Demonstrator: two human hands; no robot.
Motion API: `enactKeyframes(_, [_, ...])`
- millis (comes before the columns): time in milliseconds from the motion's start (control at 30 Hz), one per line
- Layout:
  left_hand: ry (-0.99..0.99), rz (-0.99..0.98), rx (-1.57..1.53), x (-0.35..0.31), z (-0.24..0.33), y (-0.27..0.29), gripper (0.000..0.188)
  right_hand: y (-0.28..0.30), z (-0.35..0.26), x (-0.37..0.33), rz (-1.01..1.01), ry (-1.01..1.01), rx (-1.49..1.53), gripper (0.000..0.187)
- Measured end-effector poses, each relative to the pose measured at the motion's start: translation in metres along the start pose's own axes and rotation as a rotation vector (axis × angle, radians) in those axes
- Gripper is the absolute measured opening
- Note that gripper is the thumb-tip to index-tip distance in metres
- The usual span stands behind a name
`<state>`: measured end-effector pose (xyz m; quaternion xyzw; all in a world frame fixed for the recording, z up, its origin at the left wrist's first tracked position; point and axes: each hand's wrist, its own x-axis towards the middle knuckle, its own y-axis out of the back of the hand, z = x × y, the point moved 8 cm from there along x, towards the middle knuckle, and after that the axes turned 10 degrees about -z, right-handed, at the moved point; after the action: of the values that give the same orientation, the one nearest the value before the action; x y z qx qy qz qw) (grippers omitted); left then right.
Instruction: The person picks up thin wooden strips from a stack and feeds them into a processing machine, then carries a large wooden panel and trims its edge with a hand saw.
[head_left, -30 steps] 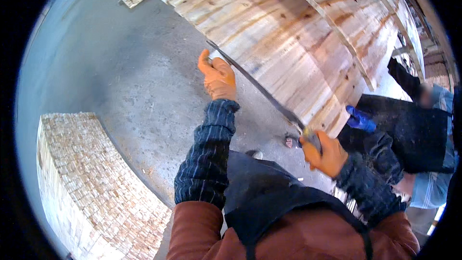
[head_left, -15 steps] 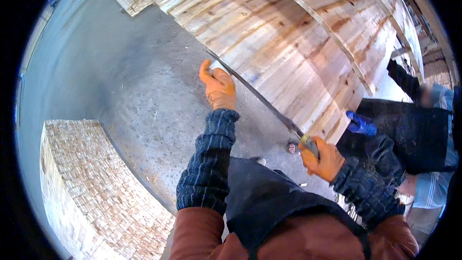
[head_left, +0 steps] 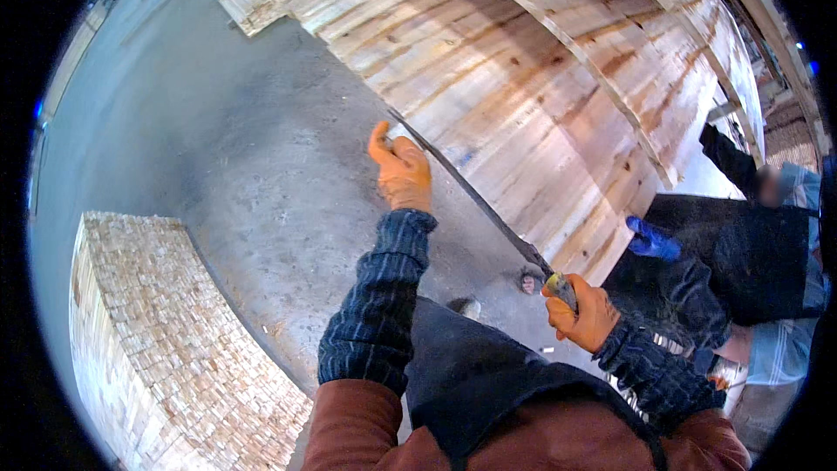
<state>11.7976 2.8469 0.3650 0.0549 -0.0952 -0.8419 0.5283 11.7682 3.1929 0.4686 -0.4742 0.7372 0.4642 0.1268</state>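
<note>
My right hand, in an orange glove, is closed round the yellow and grey handle of a long, dark, blade-like tool. Its thin length runs up and to the left along the near edge of a wide panel of pale wooden boards. Close to the tool's far tip is my left hand, also gloved in orange. One digit stands apart from the others, which are bent. A small pale patch shows between them, and I cannot tell what it is.
On the grey floor, a large stack of wood pieces stands at lower left. Raised battens cross the panel. At the right is a co-worker in dark clothing, whose blue-gloved hand is by the panel's near corner.
The panel's edge, the tool and my left hand sit slightly lower in the picture. Both hands keep much the same pose. The co-worker's blue glove has shifted slightly downward in the picture.
</note>
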Motion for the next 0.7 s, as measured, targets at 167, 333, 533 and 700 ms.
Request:
enactKeyframes(167, [-0.023, -0.059, -0.027, 0.003, -0.005, -0.015, 0.045, 0.006, -0.103, 0.141, -0.047, 0.111, 0.013, 0.056])
enactKeyframes(333, [0.042, -0.062, 0.023, 0.007, 0.000, 0.005, 0.042, -0.005, -0.064, 0.105, 0.014, 0.190, -0.011, 0.052])
enactKeyframes(533, [0.031, 0.059, 0.015, 0.000, -0.022, -0.004, 0.041, -0.008, 0.011, 0.000, 0.023, -0.027, 0.072, 0.044])
enactKeyframes(700, [0.075, -0.057, -0.040, 0.000, -0.002, -0.022, 0.041, 0.016, -0.091, 0.118, -0.011, 0.040, -0.061, 0.052])
